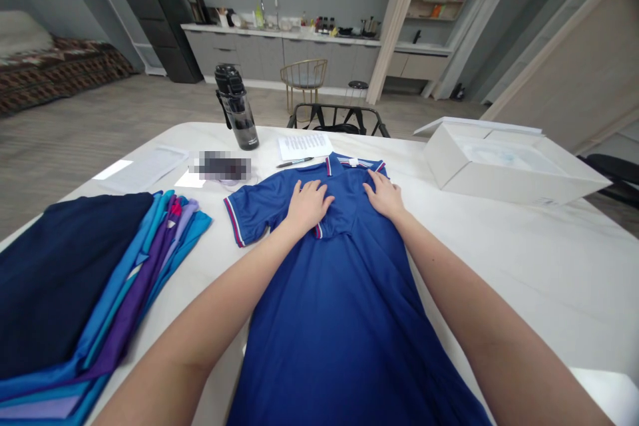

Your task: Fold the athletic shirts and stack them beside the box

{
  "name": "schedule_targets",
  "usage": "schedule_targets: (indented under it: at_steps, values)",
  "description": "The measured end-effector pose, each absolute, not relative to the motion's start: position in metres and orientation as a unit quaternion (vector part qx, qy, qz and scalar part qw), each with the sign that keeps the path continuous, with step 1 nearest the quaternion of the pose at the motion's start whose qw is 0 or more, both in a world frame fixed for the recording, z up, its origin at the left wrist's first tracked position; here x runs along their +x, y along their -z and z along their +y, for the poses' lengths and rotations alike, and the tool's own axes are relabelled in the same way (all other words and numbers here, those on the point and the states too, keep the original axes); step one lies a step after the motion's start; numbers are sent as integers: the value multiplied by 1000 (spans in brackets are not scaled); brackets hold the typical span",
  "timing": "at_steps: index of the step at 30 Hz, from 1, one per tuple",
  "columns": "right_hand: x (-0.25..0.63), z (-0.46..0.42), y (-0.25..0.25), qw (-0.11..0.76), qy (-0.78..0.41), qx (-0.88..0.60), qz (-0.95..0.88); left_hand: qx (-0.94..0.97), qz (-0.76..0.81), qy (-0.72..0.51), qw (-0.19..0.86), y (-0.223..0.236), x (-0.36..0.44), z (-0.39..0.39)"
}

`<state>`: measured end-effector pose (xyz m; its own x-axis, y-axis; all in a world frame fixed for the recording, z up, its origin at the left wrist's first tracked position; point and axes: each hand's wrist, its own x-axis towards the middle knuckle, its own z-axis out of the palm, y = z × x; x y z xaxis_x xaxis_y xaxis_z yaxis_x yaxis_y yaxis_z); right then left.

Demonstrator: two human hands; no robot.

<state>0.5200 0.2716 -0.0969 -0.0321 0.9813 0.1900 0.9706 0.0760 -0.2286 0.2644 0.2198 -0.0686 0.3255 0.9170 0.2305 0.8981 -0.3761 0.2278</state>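
Grey wood floor (100, 126), kitchen counter (279, 33), gold chair (304, 80).

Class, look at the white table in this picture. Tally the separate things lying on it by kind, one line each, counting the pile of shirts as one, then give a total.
Blue polo shirt, under both hands: 1
Pile of folded shirts: 1
Water bottle: 1
Pen: 1
Printed sheet: 1
Open white box: 1
Total: 6

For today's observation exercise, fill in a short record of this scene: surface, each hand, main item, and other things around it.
surface: white table
left hand: flat on blue polo shirt, open
right hand: flat on the shirt near the collar, open
left side: stack of folded shirts
far edge: water bottle, pen, paper sheet
right side: open white box
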Motion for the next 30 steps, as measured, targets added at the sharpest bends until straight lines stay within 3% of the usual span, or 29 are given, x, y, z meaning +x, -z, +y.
schedule_targets:
  at_steps: [5, 16, 30]
  values:
    - [528, 247, 96, 123, -24, -685, -717, 878, 465, -104, 44, 74, 271, 188]
    - [538, 153, 102, 72, -36, -641, -763, 866, 487, -105, 38, 102, 265, 167]
    - [553, 28, 93, 238, -159, -580, -763, 862, 499, -87, 31, 101, 269, 165]
